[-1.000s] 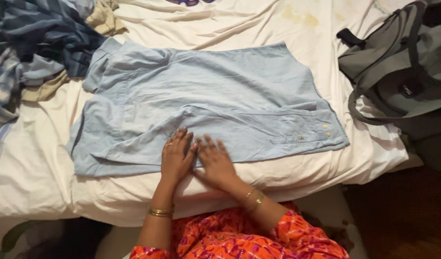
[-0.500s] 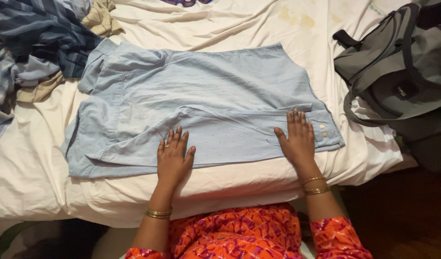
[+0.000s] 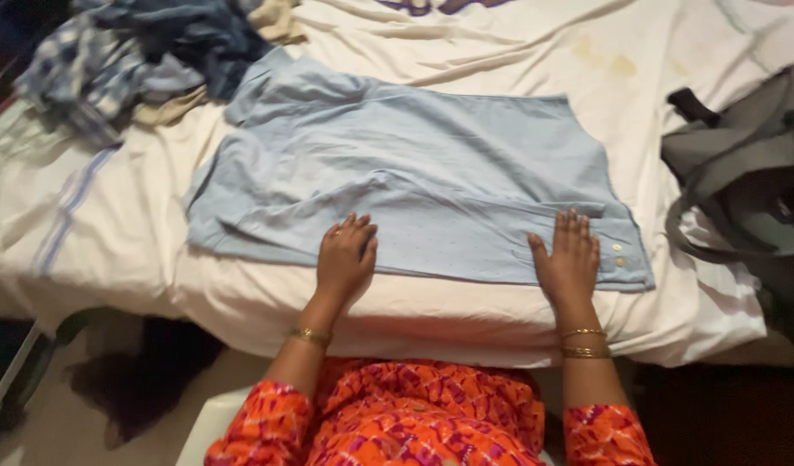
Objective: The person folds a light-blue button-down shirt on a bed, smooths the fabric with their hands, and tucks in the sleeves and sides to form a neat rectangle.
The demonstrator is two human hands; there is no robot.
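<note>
- Lying flat near the front edge of the bed (image 3: 112, 259), the light blue shirt (image 3: 431, 173) looks soft, light and limp; taking hold at its hem or cuff edge should suit it.
- The left hand (image 3: 345, 255) presses palm-down on the folded sleeve, fingers loosely together.
- The right hand (image 3: 570, 259) rests flat by the buttoned cuff, fingers extended, gripping nothing.
</note>
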